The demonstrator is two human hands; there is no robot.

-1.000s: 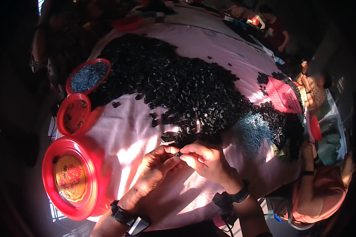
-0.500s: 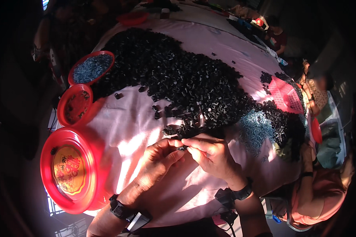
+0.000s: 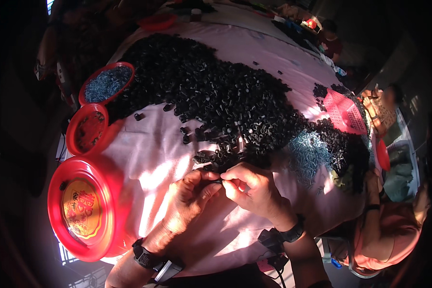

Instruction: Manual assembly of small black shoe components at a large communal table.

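Both my hands meet at the near edge of a big heap of small black plastic clips [image 3: 216, 91] on a cloth-covered table. My left hand [image 3: 189, 192] is closed, thumb and forefinger pinching a small black clip [image 3: 218, 181], which the fingertips mostly hide. My right hand [image 3: 249, 187] is closed too, its thumb and forefinger pressed together at the clip's right end; whether a tiny part sits in that pinch cannot be made out. Just beyond my fingers lie loose black clips [image 3: 204, 157]. To the right is a pile of small silvery-blue nails [image 3: 309, 151].
On the left stand a red basin [image 3: 108, 235] with a patterned bottom, a smaller red bowl [image 3: 71, 139] and a red dish [image 3: 83, 93] of nails. A pink perforated basket [image 3: 341, 113] tilts at the right. A co-worker in an orange top [image 3: 393, 235] sits at the right edge.
My right fingertips have shifted slightly against the left ones at the clip. The whole view has moved a little; the heaps and containers lie as before.
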